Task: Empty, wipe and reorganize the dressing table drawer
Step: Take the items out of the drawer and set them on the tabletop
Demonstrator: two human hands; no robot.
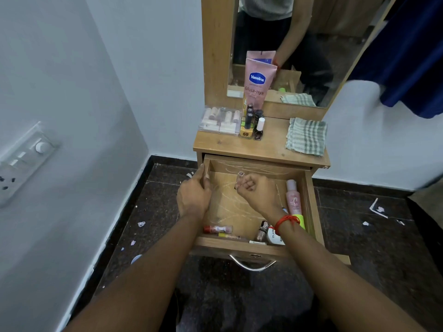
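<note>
Both forearms reach forward over the dark floor, the left one angled in towards the drawer, which is pulled out of the dressing table with its metal handle nearest the person. A red thread is tied round the right wrist, which hangs above the drawer's near right corner. There lie a white container, a glittery nail polish bottle and a pink bottle along the right wall, while a red tube rests against the front on the left. The left hand grips the drawer's left wall, thumb outside and fingers curled over the edge. The right hand is raised above the scratched drawer floor, fingers curled in, pinching a small clear item with a dark top; what it is cannot be told. Farther back, on the table top, sit a folded checked cloth, a clear box of lipsticks and a cluster of nail polish bottles, with a pink lotion tube leaning on the mirror.
</note>
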